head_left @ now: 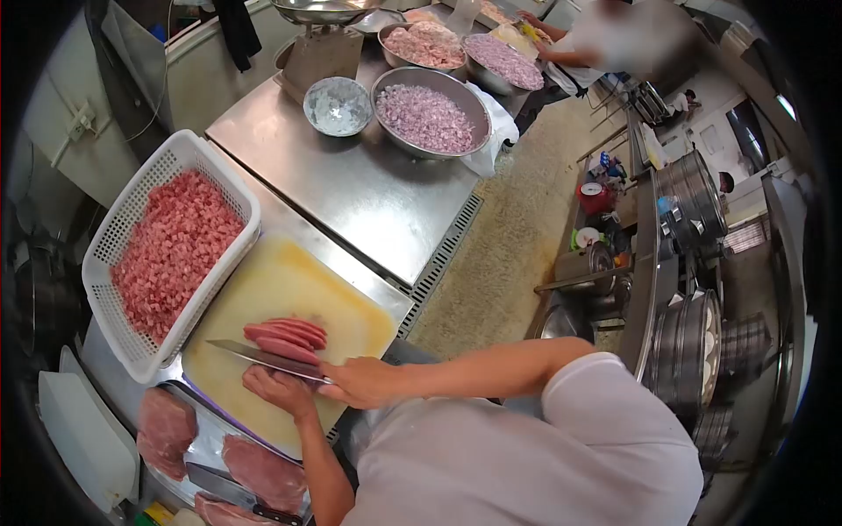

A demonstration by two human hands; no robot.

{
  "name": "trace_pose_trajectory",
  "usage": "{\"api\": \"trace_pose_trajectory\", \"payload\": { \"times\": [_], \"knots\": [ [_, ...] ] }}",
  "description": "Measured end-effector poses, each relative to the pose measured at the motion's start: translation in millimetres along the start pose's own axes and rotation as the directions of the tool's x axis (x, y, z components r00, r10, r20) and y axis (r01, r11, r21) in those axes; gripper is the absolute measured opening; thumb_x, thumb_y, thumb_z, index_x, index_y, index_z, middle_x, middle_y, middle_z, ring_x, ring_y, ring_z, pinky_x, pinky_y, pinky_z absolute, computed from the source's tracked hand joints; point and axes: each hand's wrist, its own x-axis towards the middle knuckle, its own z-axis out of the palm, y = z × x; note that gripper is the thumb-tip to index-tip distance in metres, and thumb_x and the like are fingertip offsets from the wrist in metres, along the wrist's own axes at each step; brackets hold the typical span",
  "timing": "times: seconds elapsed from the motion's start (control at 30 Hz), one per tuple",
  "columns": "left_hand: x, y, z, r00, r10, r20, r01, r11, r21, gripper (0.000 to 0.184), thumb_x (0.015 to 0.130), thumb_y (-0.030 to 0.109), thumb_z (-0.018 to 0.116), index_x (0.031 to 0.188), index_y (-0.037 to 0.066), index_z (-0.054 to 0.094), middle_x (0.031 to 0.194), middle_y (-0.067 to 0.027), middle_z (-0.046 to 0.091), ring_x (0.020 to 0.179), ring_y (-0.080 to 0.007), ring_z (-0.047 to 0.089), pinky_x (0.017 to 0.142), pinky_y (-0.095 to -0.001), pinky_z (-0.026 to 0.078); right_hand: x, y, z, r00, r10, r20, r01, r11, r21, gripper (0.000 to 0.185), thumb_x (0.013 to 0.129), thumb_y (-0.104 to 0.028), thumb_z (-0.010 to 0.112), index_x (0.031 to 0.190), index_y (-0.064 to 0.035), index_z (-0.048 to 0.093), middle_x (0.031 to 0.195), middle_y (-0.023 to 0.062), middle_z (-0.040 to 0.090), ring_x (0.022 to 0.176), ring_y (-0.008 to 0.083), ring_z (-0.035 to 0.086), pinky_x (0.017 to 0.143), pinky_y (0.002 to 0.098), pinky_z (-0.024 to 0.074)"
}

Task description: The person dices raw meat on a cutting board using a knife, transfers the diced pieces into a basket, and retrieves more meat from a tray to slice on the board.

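Observation:
On the yellowed cutting board (342, 289) lies a small stack of red meat slices (285, 336), fanned slightly. My right hand (355, 383) is closed round the handle of a knife (263, 357), whose blade runs along the near side of the slices and points left. Close against the blade's other side is my left hand (279, 390), its fingers curled; what lies under them is hidden. A white perforated basket (248, 197) of diced meat (175, 250) stands beyond the board.
Raw meat pieces (167, 430) and a second knife (219, 485) lie on a tray at lower left. A steel table ahead holds a scale (324, 66), a small bowl (338, 107) and bowls of minced meat (427, 118). Another person (605, 39) works at the far end.

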Motion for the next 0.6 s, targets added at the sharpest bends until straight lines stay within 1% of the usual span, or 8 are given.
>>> {"api": "trace_pose_trajectory", "payload": {
  "times": [0.07, 0.17, 0.2, 0.3, 0.4, 0.43, 0.53, 0.6],
  "knots": [
    [-6, -5, 1, 1.000, -0.009, -0.006, 0.009, 1.000, -0.015, 0.028, 0.092, 0.018, 0.048, 0.097, -0.008, 0.055, 0.101, -0.0278, 0.052, 0.102, -0.0458, 0.049, 0.094, -0.0571, 0.039, -39, -5, -18, 0.998, 0.037, 0.044, -0.038, 0.999, 0.008, 0.038, 0.109, -0.038, 0.054, 0.124, -0.0031, 0.052, 0.079, 0.0287, 0.066, 0.078, 0.0511, 0.066, 0.068, 0.0605, 0.0493],
    [-1, 8, 0, 1.000, -0.004, -0.021, 0.004, 1.000, -0.012, 0.027, 0.092, 0.018, 0.048, 0.096, -0.008, 0.056, 0.101, -0.0268, 0.053, 0.102, -0.0452, 0.050, 0.094, -0.0569, 0.040, -25, 27, 4, 0.998, 0.051, 0.043, -0.054, 0.997, 0.058, 0.038, 0.109, -0.038, 0.054, 0.124, -0.0040, 0.053, 0.082, 0.0294, 0.067, 0.082, 0.0513, 0.066, 0.071, 0.0599, 0.0503],
    [-2, 6, -1, 1.000, -0.001, -0.016, 0.001, 1.000, 0.017, 0.023, 0.091, 0.014, 0.048, 0.095, -0.007, 0.056, 0.103, -0.0256, 0.055, 0.102, -0.0437, 0.051, 0.095, -0.0560, 0.040, -7, 34, 19, 1.000, 0.022, -0.019, -0.021, 0.999, 0.027, 0.038, 0.109, -0.040, 0.054, 0.125, -0.0053, 0.054, 0.082, 0.0281, 0.067, 0.081, 0.0523, 0.066, 0.072, 0.0595, 0.0509],
    [0, 6, -8, 0.999, 0.033, 0.031, -0.034, 0.999, 0.008, 0.019, 0.090, 0.009, 0.048, 0.098, -0.007, 0.057, 0.104, -0.0243, 0.055, 0.103, -0.0427, 0.051, 0.095, -0.0553, 0.041, 12, 24, 17, 0.999, 0.048, 0.015, -0.048, 0.999, -0.008, 0.047, 0.107, -0.044, 0.055, 0.124, -0.0003, 0.053, 0.084, 0.0295, 0.069, 0.082, 0.0524, 0.067, 0.074, 0.0607, 0.0517],
    [-8, 3, -12, 0.997, 0.080, 0.025, -0.080, 0.997, -0.005, 0.018, 0.093, 0.005, 0.048, 0.102, -0.006, 0.058, 0.106, -0.0233, 0.056, 0.105, -0.0422, 0.052, 0.096, -0.0545, 0.041, 1, 31, 24, 0.997, 0.026, -0.066, -0.029, 0.999, -0.040, 0.043, 0.108, -0.043, 0.054, 0.126, -0.0045, 0.055, 0.085, 0.0268, 0.069, 0.081, 0.0513, 0.067, 0.074, 0.0603, 0.0518],
    [-12, 2, -11, 0.996, 0.084, -0.001, -0.084, 0.996, -0.002, 0.017, 0.094, 0.004, 0.048, 0.104, -0.006, 0.058, 0.107, -0.0232, 0.055, 0.106, -0.0422, 0.052, 0.096, -0.0543, 0.042, -4, 34, 29, 0.995, 0.018, -0.097, -0.024, 0.998, -0.052, 0.041, 0.108, -0.042, 0.053, 0.127, -0.0063, 0.056, 0.086, 0.0256, 0.069, 0.080, 0.0507, 0.067, 0.074, 0.0601, 0.0516],
    [-23, -2, -9, 0.997, 0.068, -0.044, -0.068, 0.998, 0.000, 0.017, 0.097, 0.003, 0.048, 0.107, -0.006, 0.058, 0.109, -0.0233, 0.054, 0.107, -0.0425, 0.053, 0.096, -0.0539, 0.042, -31, 40, 21, 0.997, 0.061, -0.047, -0.063, 0.996, -0.060, 0.039, 0.108, -0.041, 0.054, 0.125, -0.0063, 0.057, 0.084, 0.0245, 0.069, 0.080, 0.0490, 0.068, 0.074, 0.0584, 0.0524],
    [-25, -4, -10, 0.999, 0.030, -0.043, -0.030, 0.999, -0.011, 0.016, 0.098, 0.002, 0.047, 0.107, -0.006, 0.057, 0.110, -0.0237, 0.054, 0.107, -0.0429, 0.053, 0.096, -0.0537, 0.042, -39, 29, 8, 0.993, 0.116, -0.005, -0.116, 0.993, -0.032, 0.040, 0.107, -0.041, 0.055, 0.123, -0.0043, 0.058, 0.087, 0.0267, 0.070, 0.082, 0.0501, 0.068, 0.077, 0.0590, 0.0533]
  ]
}}
